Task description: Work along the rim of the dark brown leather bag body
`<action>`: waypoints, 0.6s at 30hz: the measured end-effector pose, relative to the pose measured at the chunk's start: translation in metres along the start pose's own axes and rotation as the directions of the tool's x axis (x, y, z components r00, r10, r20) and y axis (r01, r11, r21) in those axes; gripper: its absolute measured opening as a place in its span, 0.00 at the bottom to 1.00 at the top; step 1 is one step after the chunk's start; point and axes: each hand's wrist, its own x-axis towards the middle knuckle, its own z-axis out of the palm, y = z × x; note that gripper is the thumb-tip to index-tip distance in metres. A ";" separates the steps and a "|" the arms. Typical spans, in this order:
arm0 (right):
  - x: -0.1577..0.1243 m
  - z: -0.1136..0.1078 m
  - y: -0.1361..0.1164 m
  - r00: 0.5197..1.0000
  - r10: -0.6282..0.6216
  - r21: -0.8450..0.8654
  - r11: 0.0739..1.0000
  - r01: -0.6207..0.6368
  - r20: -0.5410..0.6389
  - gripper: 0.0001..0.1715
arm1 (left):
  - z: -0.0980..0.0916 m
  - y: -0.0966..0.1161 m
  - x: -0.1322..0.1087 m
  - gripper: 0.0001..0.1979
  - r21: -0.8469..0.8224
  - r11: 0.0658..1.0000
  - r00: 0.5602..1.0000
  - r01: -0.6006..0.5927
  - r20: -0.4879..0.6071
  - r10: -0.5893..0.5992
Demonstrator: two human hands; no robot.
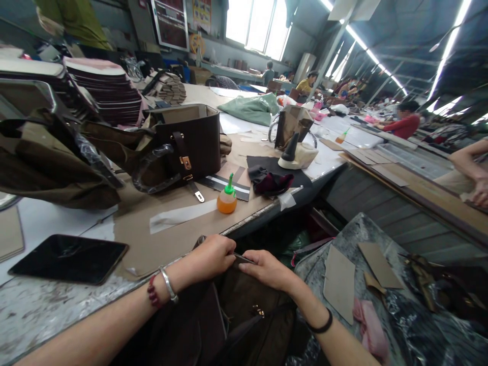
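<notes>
While your left hand [213, 254] and right hand [267, 269] both pinch the top edge of the dark brown bag [236, 310] below the tabletop's near edge, your fingers could slip off the thin rim and the bag sag. Close above, the orange glue bottle [227, 199] and a black tablet [68, 258] sit near that edge, easy to knock.

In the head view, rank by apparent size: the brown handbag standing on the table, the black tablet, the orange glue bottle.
Largest to smallest, as they look:
1. Brown handbag
2. Black tablet, which lies nearer the camera, so its true size against the handbag is unsure
3. Orange glue bottle, clearly smallest
</notes>
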 end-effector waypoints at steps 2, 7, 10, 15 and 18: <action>-0.001 0.000 -0.004 0.996 -0.036 0.013 0.999 0.037 -0.078 0.07 | 0.000 0.001 0.000 0.09 -0.003 1.000 1.000 0.003 0.001 -0.003; 0.000 0.006 -0.008 0.928 -0.214 -0.208 0.966 0.154 -0.304 0.02 | 0.001 -0.001 0.001 0.07 0.002 1.000 1.000 0.015 -0.008 -0.015; 0.000 0.015 -0.006 0.844 -0.434 -0.548 0.810 0.211 -0.316 0.07 | 0.003 -0.001 0.001 0.07 0.002 1.000 0.999 0.005 -0.033 -0.004; -0.006 0.022 -0.023 0.749 -0.536 -0.588 0.771 0.245 -0.389 0.13 | 0.002 0.001 0.002 0.07 0.002 1.000 0.999 0.011 -0.037 -0.011; -0.013 0.011 -0.041 0.684 -0.232 -0.146 0.972 0.183 -0.692 0.18 | 0.000 0.004 -0.003 0.07 -0.008 0.999 0.997 0.043 -0.060 -0.044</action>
